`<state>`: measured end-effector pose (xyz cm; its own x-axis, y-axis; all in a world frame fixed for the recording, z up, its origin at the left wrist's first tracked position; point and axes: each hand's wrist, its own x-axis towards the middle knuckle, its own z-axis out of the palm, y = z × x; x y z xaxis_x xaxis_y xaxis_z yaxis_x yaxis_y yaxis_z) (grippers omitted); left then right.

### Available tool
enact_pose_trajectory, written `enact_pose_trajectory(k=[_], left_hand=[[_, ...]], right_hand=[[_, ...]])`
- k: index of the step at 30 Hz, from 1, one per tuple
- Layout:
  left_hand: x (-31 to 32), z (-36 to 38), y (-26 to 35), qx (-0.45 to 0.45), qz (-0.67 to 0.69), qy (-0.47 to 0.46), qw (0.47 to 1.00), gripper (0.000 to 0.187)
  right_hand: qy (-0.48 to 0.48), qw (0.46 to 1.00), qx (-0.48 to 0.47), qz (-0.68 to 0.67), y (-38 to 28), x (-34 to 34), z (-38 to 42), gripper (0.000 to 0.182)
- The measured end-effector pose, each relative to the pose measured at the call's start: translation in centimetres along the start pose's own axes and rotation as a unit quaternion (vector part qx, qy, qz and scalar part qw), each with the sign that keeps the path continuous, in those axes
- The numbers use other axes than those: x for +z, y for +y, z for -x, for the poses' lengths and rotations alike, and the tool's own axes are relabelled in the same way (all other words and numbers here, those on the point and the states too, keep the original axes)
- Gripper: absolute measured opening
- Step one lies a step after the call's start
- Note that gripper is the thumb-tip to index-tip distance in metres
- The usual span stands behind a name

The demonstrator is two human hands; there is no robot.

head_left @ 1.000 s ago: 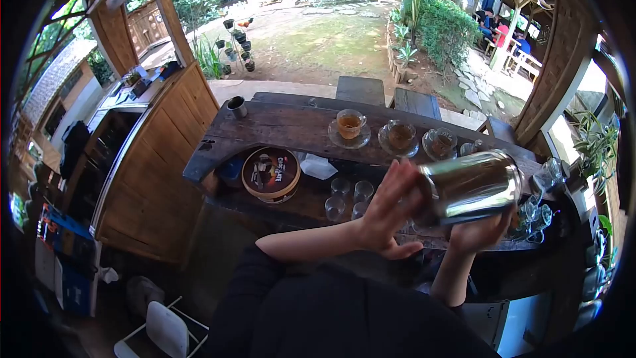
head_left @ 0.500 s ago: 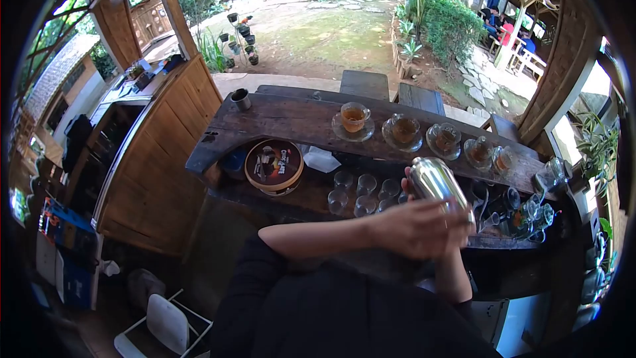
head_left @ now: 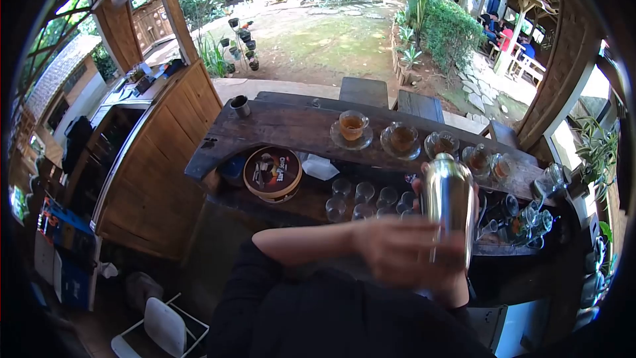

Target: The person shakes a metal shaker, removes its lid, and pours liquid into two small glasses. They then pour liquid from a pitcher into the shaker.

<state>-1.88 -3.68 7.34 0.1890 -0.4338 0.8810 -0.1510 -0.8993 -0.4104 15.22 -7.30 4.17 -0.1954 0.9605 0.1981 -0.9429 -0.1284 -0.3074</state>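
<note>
A shiny metal cocktail shaker (head_left: 448,189) stands almost upright in front of my body, gripped by both hands. Across its lower part lie the fingers of my left hand (head_left: 404,248), smeared by motion. My right hand (head_left: 417,189) wraps the shaker from behind; only some fingertips and the wrist show, the rest being hidden by the metal. Just beyond it, on the raised wooden bar, a glass cup of amber drink (head_left: 354,126) rests on a saucer, with several similar cups in a row to its right. Several clear glasses (head_left: 364,191) are grouped on the lower shelf, left of the shaker.
A round box labelled chocolate (head_left: 272,172) sits on the lower shelf beside white paper (head_left: 320,166). A metal cup (head_left: 240,106) stands at the bar's left end. Glass jugs (head_left: 530,219) crowd the right side. A white chair (head_left: 164,326) is at lower left.
The shaker has turned from a leftward tilt to nearly upright and looks nearer to me. Both hands have moved with it, keeping their hold.
</note>
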Motion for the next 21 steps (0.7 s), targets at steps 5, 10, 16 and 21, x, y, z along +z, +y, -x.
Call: enact_pose_trajectory(k=[5,10,16,21], left_hand=[[0.0,0.7,2.4,-0.059,0.076,-0.073,0.993,0.024],[-0.2,0.8,-2.3,-0.059,-0.004,-0.057,0.997,0.022],[-1.1,0.2,0.6,0.005,-0.012,-0.165,0.986,0.024],[0.3,2.2,-1.5,-0.008,-0.010,0.034,0.999,0.024]], right_hand=[[-0.095,0.995,0.003,0.004,0.8,-0.7,-2.0,0.078],[0.044,0.999,-0.003,0.009,1.0,-1.3,-1.4,0.074],[-0.002,0.993,0.068,-0.092,0.8,-1.4,-2.1,0.075],[0.019,0.998,-0.012,0.058,1.3,-1.0,-2.0,0.075]])
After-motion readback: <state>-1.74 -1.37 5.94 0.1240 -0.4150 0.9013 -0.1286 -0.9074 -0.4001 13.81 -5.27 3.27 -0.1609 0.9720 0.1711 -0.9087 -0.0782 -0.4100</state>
